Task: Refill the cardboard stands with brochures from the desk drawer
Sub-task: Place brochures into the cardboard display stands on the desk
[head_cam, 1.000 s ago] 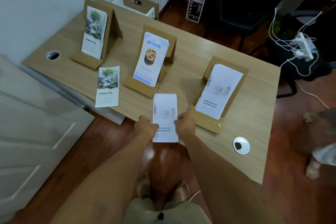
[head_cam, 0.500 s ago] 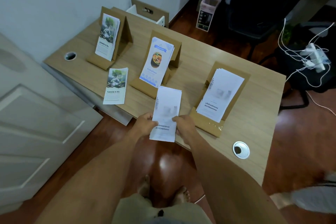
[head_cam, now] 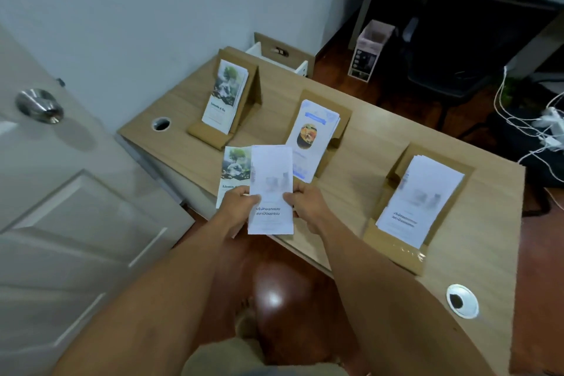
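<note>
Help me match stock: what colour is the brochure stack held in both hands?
White, with dark print low on the cover; the brochure stack shows best in the head view.

Matt wood-grain desk [head_cam: 381,137], brown cardboard stands [head_cam: 393,250], glossy wooden floor [head_cam: 274,284].

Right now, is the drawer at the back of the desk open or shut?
Open. The drawer sticks out past the far edge of the desk, showing its white inside walls. What is inside it is hidden.
</note>
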Demonstrator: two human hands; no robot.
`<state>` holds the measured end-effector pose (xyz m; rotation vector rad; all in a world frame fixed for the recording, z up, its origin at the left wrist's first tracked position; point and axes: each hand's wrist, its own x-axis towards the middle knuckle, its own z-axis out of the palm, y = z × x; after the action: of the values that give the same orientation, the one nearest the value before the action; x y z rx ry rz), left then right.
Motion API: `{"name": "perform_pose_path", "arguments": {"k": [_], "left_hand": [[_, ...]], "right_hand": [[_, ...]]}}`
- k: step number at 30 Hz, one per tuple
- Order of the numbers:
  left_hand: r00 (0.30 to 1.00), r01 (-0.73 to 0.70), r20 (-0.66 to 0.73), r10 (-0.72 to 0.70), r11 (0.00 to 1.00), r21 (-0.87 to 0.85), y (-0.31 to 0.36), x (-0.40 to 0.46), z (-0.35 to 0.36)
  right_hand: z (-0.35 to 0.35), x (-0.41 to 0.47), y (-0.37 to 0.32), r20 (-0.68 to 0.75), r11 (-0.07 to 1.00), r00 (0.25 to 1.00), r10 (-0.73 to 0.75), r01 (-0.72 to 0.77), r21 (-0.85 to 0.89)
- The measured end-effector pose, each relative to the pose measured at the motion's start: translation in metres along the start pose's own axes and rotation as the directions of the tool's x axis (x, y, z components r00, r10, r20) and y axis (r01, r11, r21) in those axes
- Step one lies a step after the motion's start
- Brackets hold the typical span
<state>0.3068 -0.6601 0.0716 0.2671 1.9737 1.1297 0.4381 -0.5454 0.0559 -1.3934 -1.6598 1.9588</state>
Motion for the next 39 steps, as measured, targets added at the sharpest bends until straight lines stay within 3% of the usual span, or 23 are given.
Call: {"name": "perform_pose_path", "arguments": {"k": [9,13,20,28,34,39], "left_hand": [[0.999,0.029,0.031,-0.031,0.997,0.071,0.014,0.081,-0.083],[0.999,0.021,0.041,-0.027,0.989,0.147,0.007,0.104,-0.088],[0.999,0.026,-0.047,-0.018,0.985,0.172,-0.004,0.117,-0.081],[0.989,0.136,-0.062,-0.132,0.988,0.072,-0.045,0.157,-0.085],[0.994,0.112,-0.006,-0.113,0.989,-0.099,-0.012,0.123,-0.087],[0.998,0.059,0.034,-0.053,0.978,-0.201,0.015,0.119,-0.09]], "right_hand": [[0.103,0.067,-0.03,-0.171,0.985,0.984,0.049,-0.075,-0.154],[0.127,0.084,-0.03,-0.208,0.959,0.976,0.061,-0.115,-0.258],[0.139,0.092,-0.024,-0.237,0.945,0.969,0.076,-0.145,-0.293],[0.135,0.088,-0.011,-0.253,0.962,0.946,0.202,-0.24,-0.13],[0.14,0.081,-0.008,-0.197,0.969,0.949,0.245,-0.247,0.017],[0.139,0.076,-0.034,-0.155,0.984,0.979,0.13,-0.109,0.142]]}}
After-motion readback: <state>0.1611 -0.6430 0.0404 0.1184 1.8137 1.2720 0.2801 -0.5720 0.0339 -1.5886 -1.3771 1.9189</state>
